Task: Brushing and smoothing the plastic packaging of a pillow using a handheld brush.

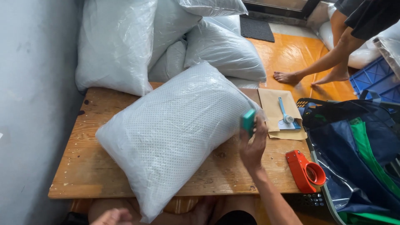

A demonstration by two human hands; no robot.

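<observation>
A plump white pillow (175, 133), sealed in clear dotted plastic, lay slantwise across the wooden counter (83, 166) with its near corner overhanging the front edge — and a small teal block (248, 121) was held upright against its right end.

1. In front of you stands a wooden desk (87, 166), its top scuffed and speckled with pale spots.
2. A big white pillow in clear plastic wrap (171, 129) lies slantwise across the desk, one corner hanging over the near edge.
3. A brown envelope (277, 109) lies by the far right corner, with a small light blue tool (285, 111) on it.
4. A red tape dispenser (305, 171) sits at the near right corner, jutting past the edge.
</observation>
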